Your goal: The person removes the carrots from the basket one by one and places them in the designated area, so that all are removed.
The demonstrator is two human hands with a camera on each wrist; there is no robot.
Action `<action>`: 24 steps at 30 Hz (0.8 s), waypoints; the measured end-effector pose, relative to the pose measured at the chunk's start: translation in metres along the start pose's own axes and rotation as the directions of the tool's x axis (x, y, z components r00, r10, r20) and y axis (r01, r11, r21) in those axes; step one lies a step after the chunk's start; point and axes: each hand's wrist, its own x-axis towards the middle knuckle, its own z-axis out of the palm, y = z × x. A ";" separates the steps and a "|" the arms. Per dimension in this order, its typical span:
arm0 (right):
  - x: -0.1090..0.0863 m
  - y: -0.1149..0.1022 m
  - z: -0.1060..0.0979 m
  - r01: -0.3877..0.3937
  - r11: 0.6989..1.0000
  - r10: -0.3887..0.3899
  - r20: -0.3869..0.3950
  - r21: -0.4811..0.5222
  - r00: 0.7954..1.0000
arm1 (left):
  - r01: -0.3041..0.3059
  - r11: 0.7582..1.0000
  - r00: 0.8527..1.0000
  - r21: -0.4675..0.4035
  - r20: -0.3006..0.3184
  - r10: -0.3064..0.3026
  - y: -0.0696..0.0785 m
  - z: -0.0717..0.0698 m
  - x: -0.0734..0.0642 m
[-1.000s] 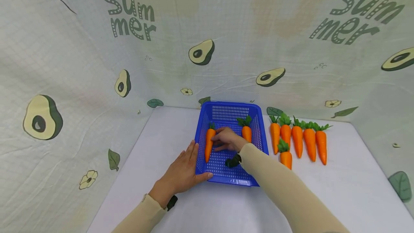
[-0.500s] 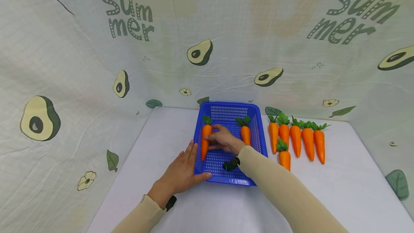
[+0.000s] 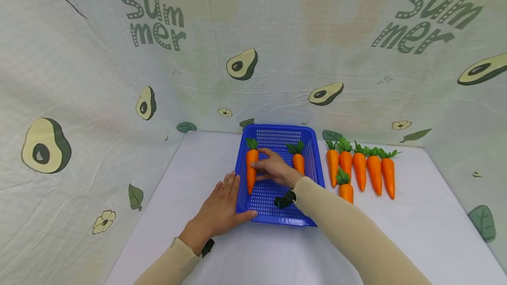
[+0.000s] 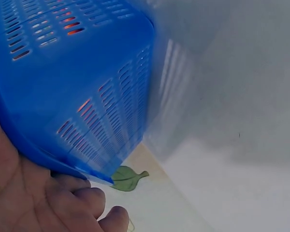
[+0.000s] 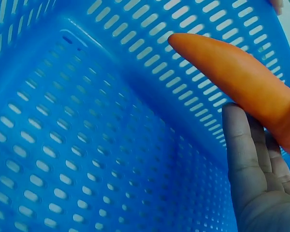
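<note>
My right hand (image 3: 273,168) holds an orange carrot (image 3: 251,170) with a green leafy top inside the blue plastic basket (image 3: 283,219), close to its left wall. In the right wrist view the carrot (image 5: 237,75) is raised above the basket's perforated floor (image 5: 87,159), its pointed end free and the fingers (image 5: 241,150) against its underside. My left hand (image 3: 222,208) rests on the basket's front left corner, fingers straight along the left rim, thumb on the front rim. A second carrot (image 3: 298,163) lies at the basket's right side, its lower end hidden by my right arm.
Right of the basket several carrots lie in a row on the white table (image 3: 420,223), among them one at the far right (image 3: 389,177). A single carrot (image 3: 346,192) lies nearer, partly behind the right sleeve. A printed cloth (image 3: 277,25) rises behind the table.
My right hand has taken hold of the left carrot and lifted it slightly, shifting it a little left and away from me. The left hand stays on the basket corner.
</note>
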 end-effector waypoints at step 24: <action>-0.017 -0.012 -0.025 0.058 0.998 -0.058 -0.021 -0.001 0.998 | 0.009 1.000 1.000 -0.016 0.001 -0.009 0.001 -0.001 -0.001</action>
